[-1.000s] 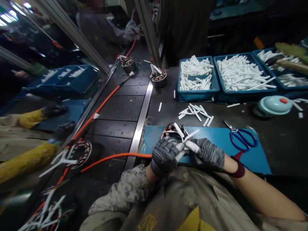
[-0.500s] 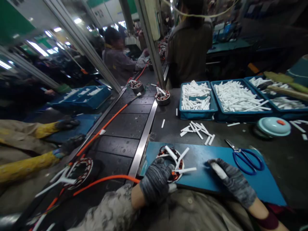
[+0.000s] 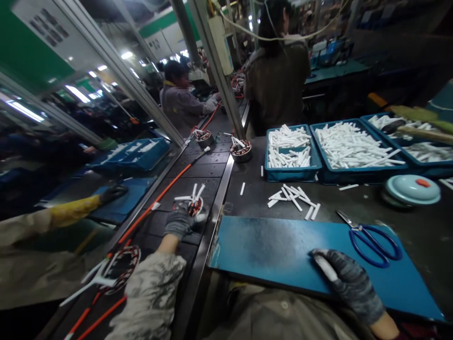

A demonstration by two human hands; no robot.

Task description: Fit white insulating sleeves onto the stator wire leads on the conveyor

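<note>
My left hand [image 3: 179,222], in a grey knitted glove, reaches out over the dark conveyor. Its fingers are closed on the near side of a motor stator [image 3: 196,206], a ring with copper windings and several white sleeves sticking up. The hand hides part of the ring. My right hand [image 3: 348,281], also gloved, lies low on the blue mat [image 3: 262,241] with fingers stretched out. Along its thumb is a white covering or piece; I cannot tell which. Blue-handled scissors [image 3: 371,241] lie just beyond the right hand.
Blue bins [image 3: 293,175] of white sleeves stand at the back right, near a pale blue lidded bowl [image 3: 412,189]. Loose white sleeves [image 3: 292,196] lie before them. More stators [image 3: 240,150] and an orange cable [image 3: 170,186] are along the conveyor. A co-worker's gloved hand [image 3: 113,192] is across it.
My left hand has carried the stator from the blue mat leftward and away onto the conveyor. My right hand stays over the mat. The view has shifted slightly.
</note>
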